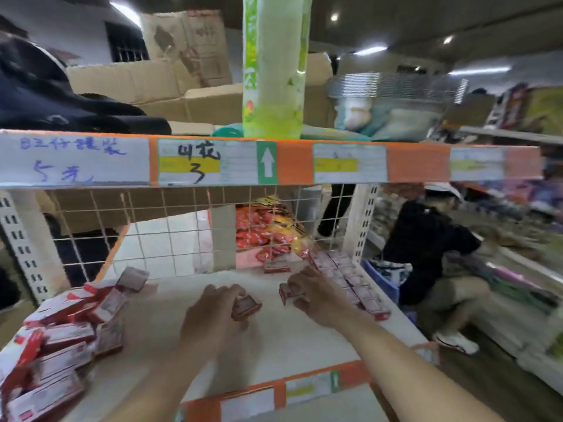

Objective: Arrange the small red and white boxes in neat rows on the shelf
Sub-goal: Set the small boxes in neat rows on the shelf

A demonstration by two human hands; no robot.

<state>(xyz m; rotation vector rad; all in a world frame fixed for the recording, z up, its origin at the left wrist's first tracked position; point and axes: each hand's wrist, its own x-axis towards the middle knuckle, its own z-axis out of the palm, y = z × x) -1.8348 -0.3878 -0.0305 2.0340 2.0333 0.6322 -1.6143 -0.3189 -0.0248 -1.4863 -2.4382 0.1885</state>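
Two clamped: left box [247, 307] in left grip [213, 315], right box [288, 293] in right grip [316, 295].
The row [355, 284] lies just right of the right grip.

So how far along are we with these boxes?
Early days. Done: a row of boxes along the right edge of the shelf. In hand: left hand grips a box, right hand grips a second box. To do: the jumbled pile on the left, plus a lone box at the back.

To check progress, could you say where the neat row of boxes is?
Head view: the row lines the shelf's right edge, beside the right hand.
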